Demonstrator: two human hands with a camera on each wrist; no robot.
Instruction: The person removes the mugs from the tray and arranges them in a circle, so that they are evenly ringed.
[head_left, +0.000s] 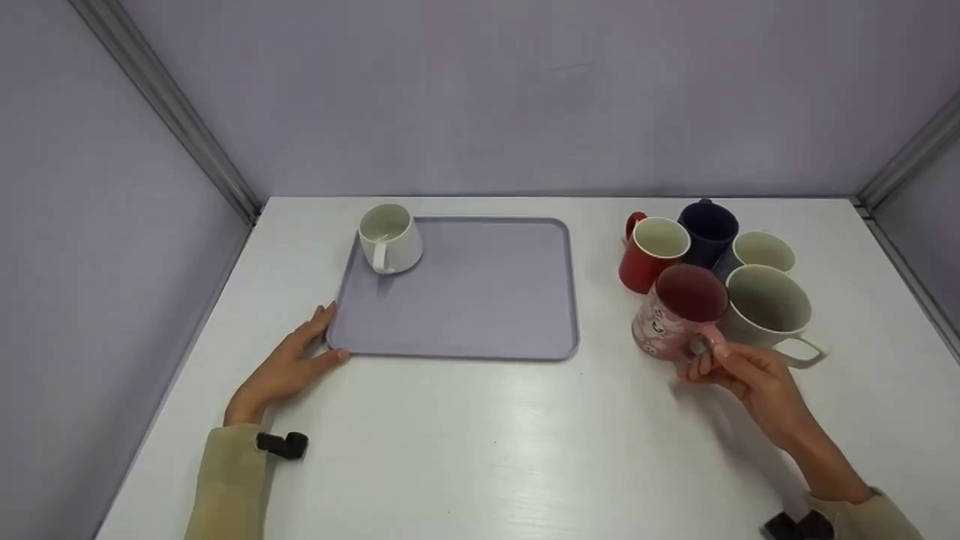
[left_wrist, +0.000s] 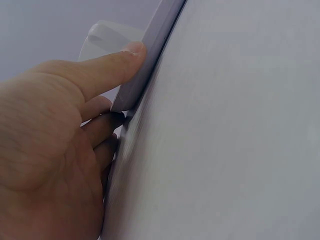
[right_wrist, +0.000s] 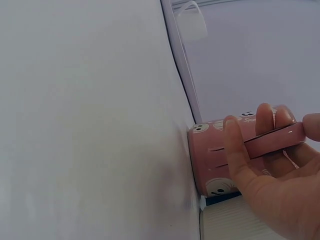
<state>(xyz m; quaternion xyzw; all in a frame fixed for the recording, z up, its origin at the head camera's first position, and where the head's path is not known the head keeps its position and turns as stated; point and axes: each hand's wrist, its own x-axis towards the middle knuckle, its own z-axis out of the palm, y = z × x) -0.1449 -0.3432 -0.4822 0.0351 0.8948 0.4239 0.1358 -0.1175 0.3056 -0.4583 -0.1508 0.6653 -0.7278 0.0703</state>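
My right hand (head_left: pixel 757 386) grips the handle of a pink mug (head_left: pixel 667 322) with white cartoon figures, which stands upright among other mugs. In the right wrist view, fingers pass through the handle of the pink mug (right_wrist: pixel 215 155) and the thumb lies on its top. At the near left corner of a lavender tray (head_left: pixel 480 300), my left hand (head_left: pixel 289 371) touches the rim, its thumb on the front edge and fingers along the left side. A white mug (head_left: pixel 394 244) stands in the tray's far left corner, handle facing me.
Beside the pink mug stand a red mug (head_left: pixel 643 266), a dark blue mug (head_left: pixel 709 229), a white-rimmed mug (head_left: pixel 765 251) and a large pale mug (head_left: pixel 757 315) with its handle to the right. Pale walls (head_left: pixel 480 97) enclose the white table (head_left: pixel 450 450).
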